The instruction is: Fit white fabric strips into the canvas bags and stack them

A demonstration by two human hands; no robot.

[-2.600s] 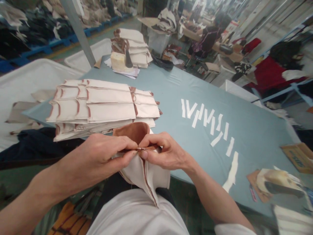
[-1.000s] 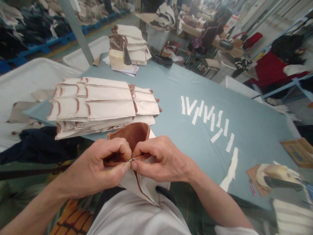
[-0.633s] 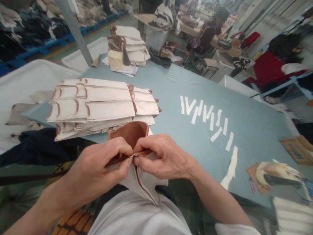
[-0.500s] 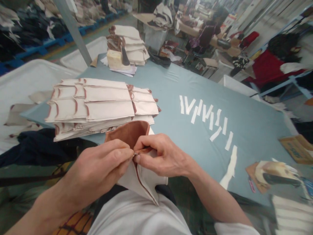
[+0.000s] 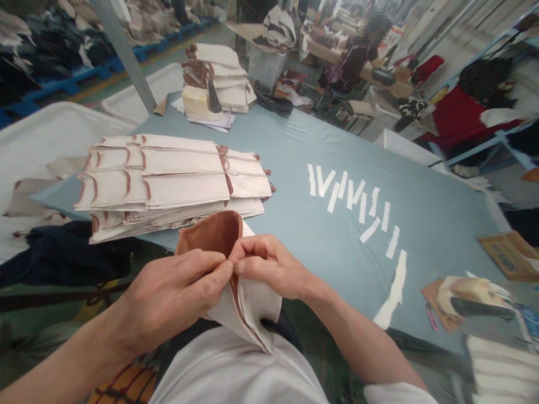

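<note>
Over the near edge of the blue-green table [image 5: 345, 247], the left hand [image 5: 179, 292] and the right hand [image 5: 269, 266] meet tip to tip at the rim of a cream pouch [image 5: 261, 300] with a brown lining [image 5: 213, 233]. The left hand grasps the pouch with its back turned up, its digits long and close together, angled toward the right hand's fingertips. The right hand grips the rim too, in a pinch, index finger bent and thumb laid flatter below it. Whatever sits right between the tips is hidden. Both forearms slant inward toward the table's near edge, one from each side of the body, the right one emerging from a white sleeve [image 5: 398, 394]. The pouch's mouth gapes toward the table, while a brown-edged seam runs down from the pinch, away from the table and toward the white shirt [image 5: 227, 373]. On the table's left part, just beyond the pouch, lies a stack of cream pieces [image 5: 185, 188]; white strips [image 5: 393, 242] are scattered in a slanting row across its right part, apart from the hands.
</note>
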